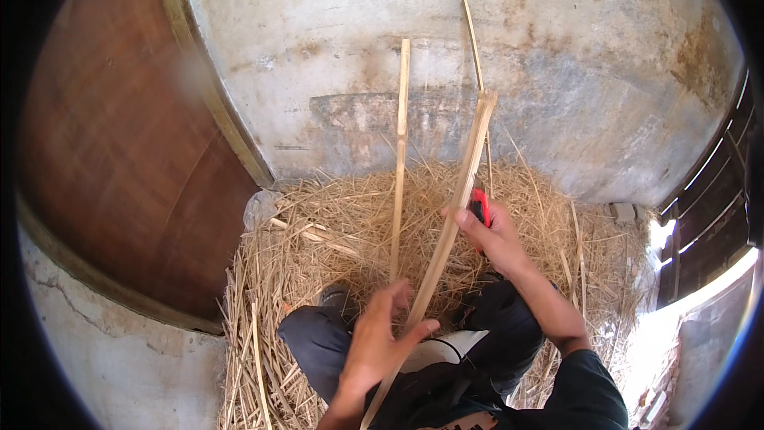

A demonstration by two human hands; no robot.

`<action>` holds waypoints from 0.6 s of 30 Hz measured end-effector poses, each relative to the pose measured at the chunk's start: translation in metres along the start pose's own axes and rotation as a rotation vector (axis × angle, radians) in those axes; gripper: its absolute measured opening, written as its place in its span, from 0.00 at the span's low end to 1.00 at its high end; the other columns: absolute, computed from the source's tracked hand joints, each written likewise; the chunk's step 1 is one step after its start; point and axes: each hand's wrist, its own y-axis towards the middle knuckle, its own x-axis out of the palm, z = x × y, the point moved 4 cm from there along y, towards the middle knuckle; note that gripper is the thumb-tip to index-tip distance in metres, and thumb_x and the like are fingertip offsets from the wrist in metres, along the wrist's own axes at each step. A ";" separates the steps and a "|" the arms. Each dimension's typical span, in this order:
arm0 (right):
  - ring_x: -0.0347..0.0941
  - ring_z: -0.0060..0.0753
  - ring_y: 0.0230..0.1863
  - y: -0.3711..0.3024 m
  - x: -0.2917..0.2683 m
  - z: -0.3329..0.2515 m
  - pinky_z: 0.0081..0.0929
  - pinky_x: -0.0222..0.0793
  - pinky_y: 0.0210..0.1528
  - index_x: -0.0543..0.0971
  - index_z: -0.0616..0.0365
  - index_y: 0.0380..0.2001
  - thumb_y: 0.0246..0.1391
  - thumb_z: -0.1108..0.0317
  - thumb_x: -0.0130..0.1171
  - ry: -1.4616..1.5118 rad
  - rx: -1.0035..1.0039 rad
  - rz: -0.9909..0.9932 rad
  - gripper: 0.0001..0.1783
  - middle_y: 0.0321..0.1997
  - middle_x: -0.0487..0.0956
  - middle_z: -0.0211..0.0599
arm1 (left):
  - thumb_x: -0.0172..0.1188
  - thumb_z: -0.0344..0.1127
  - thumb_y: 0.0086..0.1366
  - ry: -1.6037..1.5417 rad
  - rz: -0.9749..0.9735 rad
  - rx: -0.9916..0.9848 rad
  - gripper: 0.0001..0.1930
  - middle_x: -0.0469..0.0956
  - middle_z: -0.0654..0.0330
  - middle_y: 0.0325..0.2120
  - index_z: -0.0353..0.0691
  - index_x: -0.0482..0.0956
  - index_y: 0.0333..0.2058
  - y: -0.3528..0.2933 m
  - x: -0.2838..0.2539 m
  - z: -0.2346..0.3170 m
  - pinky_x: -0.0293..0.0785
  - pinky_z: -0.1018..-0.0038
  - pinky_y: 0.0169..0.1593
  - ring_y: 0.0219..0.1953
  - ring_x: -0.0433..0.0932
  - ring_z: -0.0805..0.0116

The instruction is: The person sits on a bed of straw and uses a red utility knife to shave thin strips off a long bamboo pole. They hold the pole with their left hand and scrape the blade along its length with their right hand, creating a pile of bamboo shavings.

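Observation:
A long pale bamboo strip slants up from my lap toward the wall. My right hand is closed around a red-and-black handled cutter, held against the strip's right side with the thumb on the strip. Most of its blade is hidden. Lower down, my left hand has its fingers apart and slightly blurred. Its thumb lies at the strip, and the hand does not grip it.
Two thinner bamboo sticks, a left one and a right one, lean toward the stained wall. Straw and shavings cover the floor around my bent knees. A brown door-like panel stands left; dark slats stand right.

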 end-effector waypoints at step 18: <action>0.80 0.31 0.23 -0.065 0.049 -0.044 0.27 0.73 0.25 0.84 0.53 0.44 0.54 0.54 0.77 -0.854 -0.820 -0.031 0.21 0.31 0.79 0.29 | 0.63 0.34 0.77 -0.275 0.016 -0.132 0.19 0.81 0.54 0.27 0.32 0.78 0.61 -0.013 0.001 0.005 0.74 0.72 0.35 0.28 0.76 0.71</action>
